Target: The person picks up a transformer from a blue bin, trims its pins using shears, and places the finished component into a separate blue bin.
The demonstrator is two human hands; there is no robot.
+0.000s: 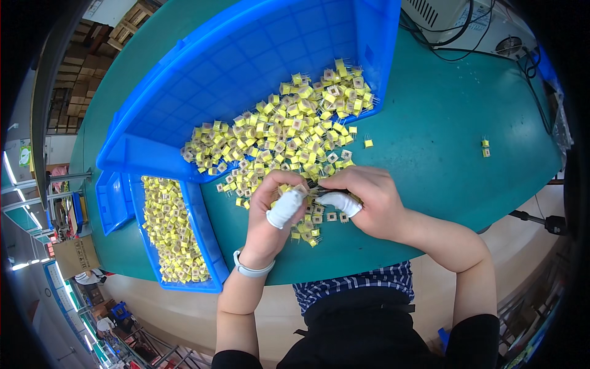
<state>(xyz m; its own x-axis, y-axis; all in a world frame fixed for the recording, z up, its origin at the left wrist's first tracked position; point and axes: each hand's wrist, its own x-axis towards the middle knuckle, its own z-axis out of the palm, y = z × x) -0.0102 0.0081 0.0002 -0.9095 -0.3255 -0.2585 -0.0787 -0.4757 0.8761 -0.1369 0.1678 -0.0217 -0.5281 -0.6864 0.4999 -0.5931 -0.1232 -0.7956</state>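
Note:
My left hand (273, 206), with a white cot over its thumb and a pale band at the wrist, is closed around a small yellow-taped coil (300, 189), mostly hidden by the fingers. Close beside it, my right hand (369, 200) grips a slim dark tool (318, 189); its kind is hard to make out behind the fingers. A white cot covers the right thumb too. The tool's tip meets the left fingertips. Around and below both hands lies a loose heap of the same yellow coils (295, 144) with square pale cores and thin wire pins.
A big blue bin (246, 67) lies tipped at the back, coils spilling from it onto the green table (430, 154). At left stand a blue tray (211, 246) full of coils and a smaller blue tray (114, 200). A cabled machine (473, 27) occupies the far right.

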